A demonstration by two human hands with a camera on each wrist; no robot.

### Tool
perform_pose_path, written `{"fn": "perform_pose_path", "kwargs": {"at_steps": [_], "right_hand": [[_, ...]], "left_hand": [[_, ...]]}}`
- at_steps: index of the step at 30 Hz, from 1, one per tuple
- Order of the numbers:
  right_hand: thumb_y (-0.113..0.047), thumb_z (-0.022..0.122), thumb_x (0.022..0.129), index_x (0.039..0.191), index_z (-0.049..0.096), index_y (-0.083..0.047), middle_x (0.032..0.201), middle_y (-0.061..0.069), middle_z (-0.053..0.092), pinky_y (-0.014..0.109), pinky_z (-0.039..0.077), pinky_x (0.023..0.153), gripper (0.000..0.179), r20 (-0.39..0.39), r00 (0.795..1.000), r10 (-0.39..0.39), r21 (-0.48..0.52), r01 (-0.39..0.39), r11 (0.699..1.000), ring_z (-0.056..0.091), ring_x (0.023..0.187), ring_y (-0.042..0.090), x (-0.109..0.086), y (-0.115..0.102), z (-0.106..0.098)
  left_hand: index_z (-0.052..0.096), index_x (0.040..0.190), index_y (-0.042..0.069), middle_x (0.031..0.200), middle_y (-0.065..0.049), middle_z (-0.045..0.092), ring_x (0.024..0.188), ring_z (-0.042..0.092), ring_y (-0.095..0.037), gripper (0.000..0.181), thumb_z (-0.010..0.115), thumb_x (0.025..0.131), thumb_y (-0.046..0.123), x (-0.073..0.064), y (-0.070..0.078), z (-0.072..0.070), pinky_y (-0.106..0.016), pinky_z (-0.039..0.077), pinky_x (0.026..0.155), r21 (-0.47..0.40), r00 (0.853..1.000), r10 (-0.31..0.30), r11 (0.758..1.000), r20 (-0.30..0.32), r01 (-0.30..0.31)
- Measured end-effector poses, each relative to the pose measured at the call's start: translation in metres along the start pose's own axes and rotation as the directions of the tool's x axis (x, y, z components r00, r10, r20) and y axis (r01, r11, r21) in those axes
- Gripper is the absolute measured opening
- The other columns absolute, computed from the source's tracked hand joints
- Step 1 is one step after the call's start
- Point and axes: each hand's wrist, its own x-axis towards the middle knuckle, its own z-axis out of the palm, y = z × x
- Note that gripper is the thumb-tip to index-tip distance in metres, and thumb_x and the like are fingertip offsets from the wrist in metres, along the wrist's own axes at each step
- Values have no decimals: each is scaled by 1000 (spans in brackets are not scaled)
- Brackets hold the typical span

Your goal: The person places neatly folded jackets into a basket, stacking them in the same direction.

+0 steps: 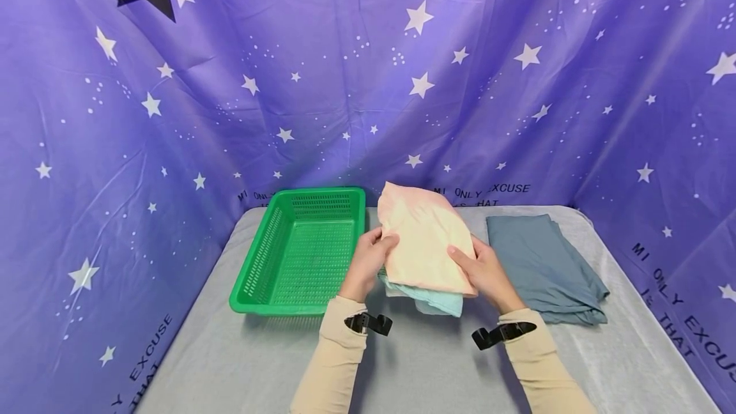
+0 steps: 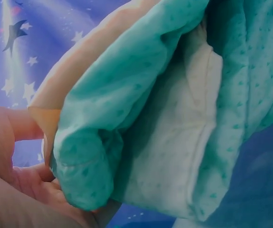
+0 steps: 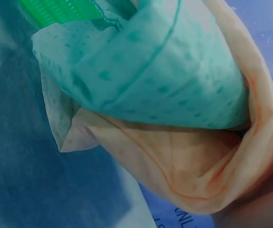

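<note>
The peach cloth (image 1: pixel 425 235) is held up over the grey table (image 1: pixel 425 375), a patterned mint cloth (image 1: pixel 439 299) showing beneath it at 6 o'clock. The left hand (image 1: pixel 368 263) pinches the peach edge toward 8 o'clock and the right hand (image 1: pixel 485 272) grips it near 4 o'clock, each thumb on top. From there, the green basket (image 1: pixel 287 309) stands at 9 o'clock and a blue-grey cloth (image 1: pixel 535 267) lies at 3 o'clock. The held bundle looks light, soft and limp, hard to damage but prone to sagging as loose layers slip, so opposite side edges, pinched with thumbs above and fingers beneath all layers, seem the surest hold
</note>
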Motion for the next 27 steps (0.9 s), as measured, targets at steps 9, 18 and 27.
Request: {"fn": "perform_pose_path", "kwargs": {"at_steps": [9,18,27], "right_hand": [[-30,66,101,143,52,-1,101,13,67,26,57,71,53,39,998,-51,-34,52,998,67,76,9,4,-18,11],[-31,66,101,145,49,-1,105,16,67,27,58,72,55,127,988,-89,0,89,996,69,78,11,15,-33,20],[-28,66,101,146,49,-1,115,21,66,27,58,77,54,189,967,-171,19,170,985,69,85,12,23,-49,35]], "left_hand": [[68,123,2,84,1,61,74,60,-11,28,62,101,19,-1,17,-20,-27,52,68,24,999,42,999,-1,-42],[68,125,5,94,-1,65,81,63,-13,30,63,100,21,-3,32,-40,-28,55,72,28,999,32,999,-27,-32],[67,128,4,93,-1,69,80,67,-12,32,64,100,19,-2,48,-64,-29,58,73,-6,999,20,1000,-34,-20]]}}
